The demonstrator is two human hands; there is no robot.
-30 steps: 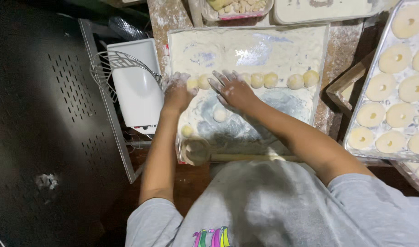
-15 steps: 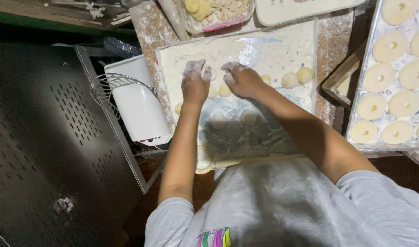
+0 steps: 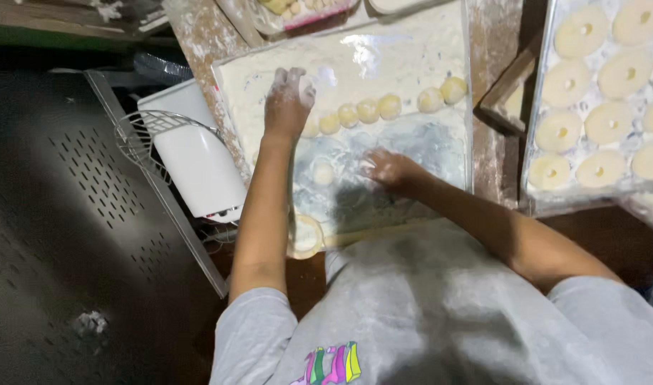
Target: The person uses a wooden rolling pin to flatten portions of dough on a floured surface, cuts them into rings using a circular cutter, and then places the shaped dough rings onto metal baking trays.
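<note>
Grey cloth of your shirt [image 3: 440, 314] fills the near edge. Just beyond it, a flat dough ring [image 3: 305, 235] lies at the near rim of the floured sheet [image 3: 412, 43] on the tabletop [image 3: 494, 43]. Your right hand [image 3: 387, 170] rests flat on the sheet, fingers spread open and holding nothing, with a small dough ball [image 3: 322, 172] near it. Farther on, your left hand [image 3: 287, 103] presses down over the left end of a row of dough balls [image 3: 391, 107]; its fingers are curled, but whether they grip one you cannot tell. Off right sits a tray of ring-shaped dough pieces [image 3: 604, 121]; left, a white appliance [image 3: 198, 160].
</note>
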